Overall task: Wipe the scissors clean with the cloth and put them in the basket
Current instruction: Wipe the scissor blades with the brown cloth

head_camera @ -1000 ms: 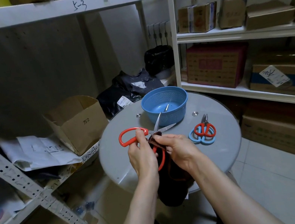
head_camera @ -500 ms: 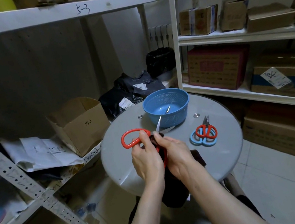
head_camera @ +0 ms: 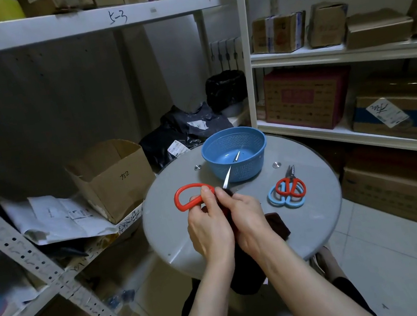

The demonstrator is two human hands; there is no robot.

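My left hand grips the red-handled scissors by the handle above the round grey table. My right hand holds a dark brown cloth pinched around the blades near the pivot. One blade tip sticks out toward the blue basket. The cloth hangs down between my wrists over the table's near edge. Another blade shows inside the basket. Two small scissors, red on blue, lie on the table to the right.
White shelving with cardboard boxes stands behind and to the right. An open carton and papers sit on the low shelf at left. Black bags lie behind the table.
My right hand has slid the cloth along the blades toward the pivot. The second blade that stuck out to the right is now hidden under the cloth. Both hands have drawn together.
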